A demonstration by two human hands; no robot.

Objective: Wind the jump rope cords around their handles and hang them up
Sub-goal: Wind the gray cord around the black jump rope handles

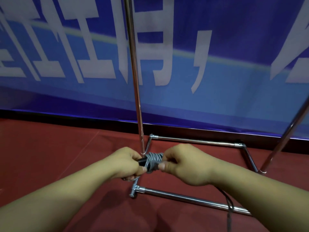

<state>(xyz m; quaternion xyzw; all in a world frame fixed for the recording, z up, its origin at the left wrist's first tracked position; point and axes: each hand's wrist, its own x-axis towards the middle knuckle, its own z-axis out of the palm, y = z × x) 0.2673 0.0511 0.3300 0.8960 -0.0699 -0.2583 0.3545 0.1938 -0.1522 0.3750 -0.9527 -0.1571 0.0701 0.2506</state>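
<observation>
Above the rack base (192, 140), left hand (127, 162) is gripping the black handle (142, 160); right hand (182, 162) is pinching the grey cord coil (153, 160).

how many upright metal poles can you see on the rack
2: one pole rises at centre just behind the hands, the other pole leans in at the right edge. Others may lie outside the frame.

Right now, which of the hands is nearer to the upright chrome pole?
Left. The left hand sits just below the pole foot; the right hand is further right.
</observation>
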